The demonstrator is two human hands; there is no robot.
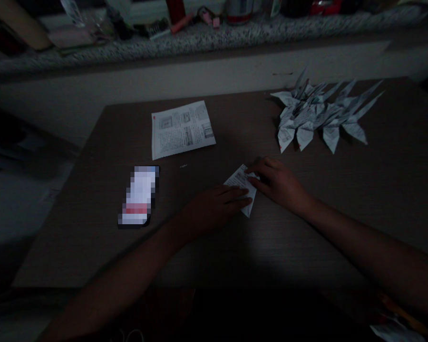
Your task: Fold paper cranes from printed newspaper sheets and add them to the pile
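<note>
The folded paper (238, 178) is lying on the table (235, 128), betw. the 2 hands, approx. centre, w/ 1 corner pointing away and 1 pointing back toward the person. For a clean crease, the L hand (217, 206) should prob. be pinning the sheet w/ light, even pressure while the R hand (276, 180) is lining up edges before any hard press; otherwise the layers could be slipping and the tip going off-centre. Running 1 fingertip along the fold, centre to corner, would prob. be giving the sharpest line. Light's v. dim, so checking alignment by touch too makes sense.

Pose: L forearm is coming in from lower L, palm down, fingers stretched out and resting on the paper's near part; they're lying flat, not clamping. R forearm is coming in from lower R, index and thumb reaching L onto the upper R edge. Those 2 tips are showing a small gap; can't tell if they're pinching a layer.

Nearby, a printed sheet (183, 129) is lying beyond the phone (137, 197) on the L; pointed folded pieces (319, 112) are sitting clustered far R.
</note>
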